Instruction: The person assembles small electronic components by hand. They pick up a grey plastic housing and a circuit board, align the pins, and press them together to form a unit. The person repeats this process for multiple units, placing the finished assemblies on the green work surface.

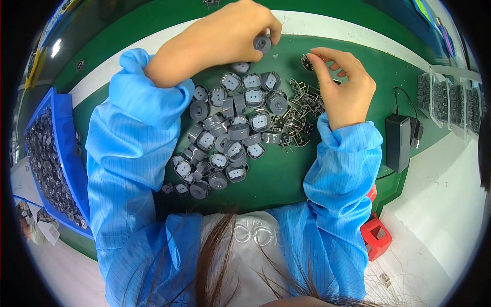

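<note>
My left hand (pixel 232 33) is closed on a grey round plastic housing (pixel 262 44), gripped between thumb and fingers at the far side of the green mat. Off to its right, my right hand (pixel 350 84) pinches a small round circuit board (pixel 307 62) by its edge. Below my left hand lies a heap of grey round housings (pixel 238 132), several turned up to show pale inner faces. Beside that heap, next to my right wrist, is a loose pile of small circuit boards with metal pins (pixel 296 116).
A blue bin (pixel 66 148) full of small dark parts stands at the left. Clear plastic trays (pixel 450 100) of parts line the right side. A black power adapter (pixel 398 143) with a cable lies near the right edge, and a red stool (pixel 376 236) stands below.
</note>
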`<state>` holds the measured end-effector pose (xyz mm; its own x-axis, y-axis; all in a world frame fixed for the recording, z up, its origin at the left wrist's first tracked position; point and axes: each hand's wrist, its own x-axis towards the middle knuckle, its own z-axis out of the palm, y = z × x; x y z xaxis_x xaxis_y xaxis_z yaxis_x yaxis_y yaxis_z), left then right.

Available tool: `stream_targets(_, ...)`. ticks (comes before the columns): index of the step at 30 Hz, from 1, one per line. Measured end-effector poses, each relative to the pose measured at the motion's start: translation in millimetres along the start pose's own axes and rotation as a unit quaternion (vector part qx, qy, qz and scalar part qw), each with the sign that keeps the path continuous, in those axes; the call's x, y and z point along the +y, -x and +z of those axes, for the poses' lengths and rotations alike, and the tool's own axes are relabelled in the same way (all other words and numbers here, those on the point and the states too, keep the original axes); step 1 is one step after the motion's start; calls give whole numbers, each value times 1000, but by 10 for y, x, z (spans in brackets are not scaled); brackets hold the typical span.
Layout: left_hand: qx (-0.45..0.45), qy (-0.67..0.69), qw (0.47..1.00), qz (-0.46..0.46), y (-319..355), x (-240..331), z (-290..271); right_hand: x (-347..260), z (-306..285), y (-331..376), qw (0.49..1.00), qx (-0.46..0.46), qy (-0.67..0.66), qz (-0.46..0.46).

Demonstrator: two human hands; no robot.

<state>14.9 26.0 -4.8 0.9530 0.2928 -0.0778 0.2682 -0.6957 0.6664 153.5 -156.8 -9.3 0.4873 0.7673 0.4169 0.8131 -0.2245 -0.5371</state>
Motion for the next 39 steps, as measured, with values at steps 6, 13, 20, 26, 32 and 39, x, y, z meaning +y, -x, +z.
stream_targets(6, -58, 341, 937, 44, -20, 194, -183, -135, -53, -29, 959, -14, -278, 54)
stream_targets(13, -23, 349, 936, 27, 4, 342, -88, -208, -81, 4, 970, 33, -238, 24)
stream_targets(20, -10, 334, 942, 17, 15, 404, 38, -122, -12, -9, 980, 94, -148, -91)
stream_targets(26, -4, 354, 935, 19, 5, 372, 78, -111, -30, -26, 980, 99, -90, -148)
stream_targets(32, 21, 343, 935, 91, 55, 301, 160, -151, -95, -1, 984, 76, -51, -156)
stream_targets(39, -28, 397, 916, 45, 11, 339, 70, -99, -132, -29, 978, 47, -194, -66)
